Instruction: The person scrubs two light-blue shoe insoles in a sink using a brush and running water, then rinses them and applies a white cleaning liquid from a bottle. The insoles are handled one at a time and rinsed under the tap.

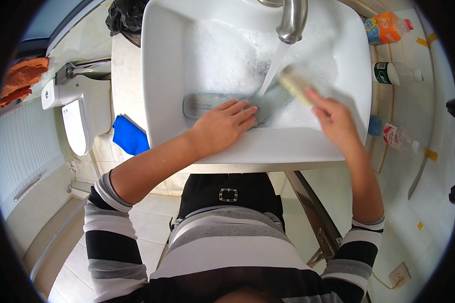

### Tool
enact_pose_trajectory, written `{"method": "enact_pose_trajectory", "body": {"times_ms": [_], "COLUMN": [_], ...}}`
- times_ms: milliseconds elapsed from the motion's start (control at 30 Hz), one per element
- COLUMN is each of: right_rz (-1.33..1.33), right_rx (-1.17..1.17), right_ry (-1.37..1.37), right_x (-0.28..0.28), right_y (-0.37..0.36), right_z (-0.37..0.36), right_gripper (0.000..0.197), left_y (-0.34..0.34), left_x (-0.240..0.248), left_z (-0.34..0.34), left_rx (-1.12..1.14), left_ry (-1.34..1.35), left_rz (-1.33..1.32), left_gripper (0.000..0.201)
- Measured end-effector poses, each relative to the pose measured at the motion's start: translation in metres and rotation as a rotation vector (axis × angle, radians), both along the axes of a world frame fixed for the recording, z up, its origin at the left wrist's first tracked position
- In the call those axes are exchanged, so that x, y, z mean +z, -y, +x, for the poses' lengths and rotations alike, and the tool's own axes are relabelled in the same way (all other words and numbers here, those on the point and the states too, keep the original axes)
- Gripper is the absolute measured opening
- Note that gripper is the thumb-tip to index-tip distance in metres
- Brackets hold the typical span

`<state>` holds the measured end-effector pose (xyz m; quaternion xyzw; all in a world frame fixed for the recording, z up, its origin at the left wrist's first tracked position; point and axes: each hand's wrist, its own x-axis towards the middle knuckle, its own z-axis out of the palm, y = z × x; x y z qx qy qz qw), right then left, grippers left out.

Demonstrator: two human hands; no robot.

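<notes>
In the white sink (164,136) lies a grey-green slipper (275,103), slanting up to the right under the running water. My left hand (222,126) rests on its lower end, fingers stretched out and flat. My right hand (336,121) grips a scrubbing brush (294,86) with a pale head, blurred by motion, at the slipper's upper right end. A second grey-green slipper (201,105) lies flat on the left of the basin, partly covered by my left hand. Suds (222,55) spread around both.
A metal faucet (292,22) pours water from above. Along the right stand an orange-labelled bottle (387,29), a clear bottle with a dark label (389,73) and a red-labelled bottle (392,135). To the left are a blue cloth (130,135), a black bag (125,20) and a toilet (78,121).
</notes>
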<state>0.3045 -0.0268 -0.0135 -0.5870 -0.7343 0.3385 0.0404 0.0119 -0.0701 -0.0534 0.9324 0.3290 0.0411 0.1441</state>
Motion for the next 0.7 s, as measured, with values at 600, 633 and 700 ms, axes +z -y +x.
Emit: {"method": "enact_pose_trajectory", "body": {"times_ms": [600,633,700], "right_rz": [0.075,0.071,0.139], "right_rx": [0.237,0.153,0.081], "right_ry": [0.317,0.39,0.409], "right_x": [0.006,0.006,0.009], "right_y": [0.014,0.01,0.001], "right_z": [-0.023,-0.022,-0.02], "right_gripper": [0.046,0.046,0.044], "left_y": [-0.01,-0.009,-0.008], "left_x": [-0.004,-0.004,-0.006], "left_z": [-0.01,-0.01,-0.009], "left_rx": [-0.049,-0.045,-0.034], "left_ry": [-0.038,-0.025,0.004], "left_rz": [-0.331,-0.321,-0.286], "left_gripper": [0.038,0.038,0.038]}}
